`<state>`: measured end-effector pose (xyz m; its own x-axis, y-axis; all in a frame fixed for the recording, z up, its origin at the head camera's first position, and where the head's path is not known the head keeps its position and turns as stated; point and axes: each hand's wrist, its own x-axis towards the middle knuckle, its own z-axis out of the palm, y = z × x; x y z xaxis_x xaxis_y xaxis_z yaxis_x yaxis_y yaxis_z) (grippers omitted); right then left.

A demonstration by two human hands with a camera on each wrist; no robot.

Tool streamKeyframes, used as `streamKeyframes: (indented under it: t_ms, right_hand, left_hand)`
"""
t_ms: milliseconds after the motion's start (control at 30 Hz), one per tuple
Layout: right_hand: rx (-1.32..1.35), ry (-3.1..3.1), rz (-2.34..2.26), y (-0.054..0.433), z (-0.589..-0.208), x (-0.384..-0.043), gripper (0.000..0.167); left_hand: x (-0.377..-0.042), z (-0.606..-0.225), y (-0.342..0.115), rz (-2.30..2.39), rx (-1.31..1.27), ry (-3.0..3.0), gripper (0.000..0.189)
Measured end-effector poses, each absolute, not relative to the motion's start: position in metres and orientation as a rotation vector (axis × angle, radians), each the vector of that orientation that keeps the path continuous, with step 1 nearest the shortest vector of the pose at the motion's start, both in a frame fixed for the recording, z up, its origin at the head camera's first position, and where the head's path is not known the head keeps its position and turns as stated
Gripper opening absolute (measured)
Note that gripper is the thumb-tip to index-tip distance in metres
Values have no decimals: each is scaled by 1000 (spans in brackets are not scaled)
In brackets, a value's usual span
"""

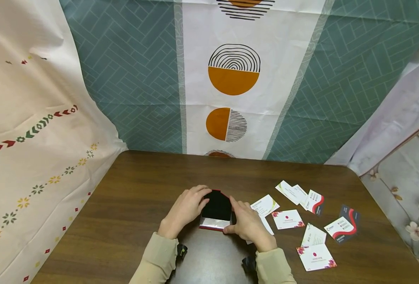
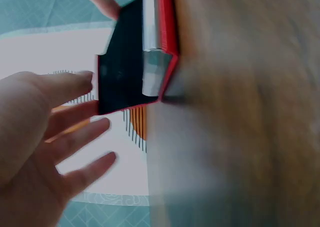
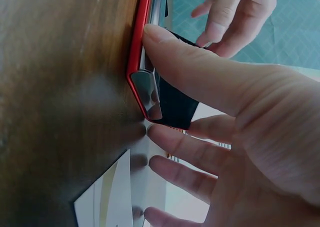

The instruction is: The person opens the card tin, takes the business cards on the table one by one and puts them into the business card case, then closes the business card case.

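Observation:
A card case with a red shell, black inner lid and silver metal holder lies on the table with its lid raised. My left hand holds the lid's left edge, thumb on the black side and index finger at the edge; the other fingers spread free. From the right, my right hand grips the case, its thumb on the front rim of the silver holder and the index finger by the lid. A fallen white card lies beside the right hand's fingers.
Several business cards lie scattered to the right, among them a white card with pink flowers, another like it nearer me, and a dark card with a red wave. A patterned cloth hangs behind the brown table.

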<state>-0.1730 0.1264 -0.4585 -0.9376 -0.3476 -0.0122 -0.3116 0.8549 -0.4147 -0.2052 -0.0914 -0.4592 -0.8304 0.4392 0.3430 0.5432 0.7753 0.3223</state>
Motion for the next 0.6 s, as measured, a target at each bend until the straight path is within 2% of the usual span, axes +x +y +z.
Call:
streamKeyframes:
  t_ms: [200, 600]
  right_hand:
    - [-529, 2928, -626, 128, -460, -174, 98]
    - [-529, 2913, -637, 129, -459, -174, 95]
  left_hand:
    - [-201, -459, -91, -678, -752, -2895, 46]
    - [-201, -461, -95, -831, -712, -3125, 55]
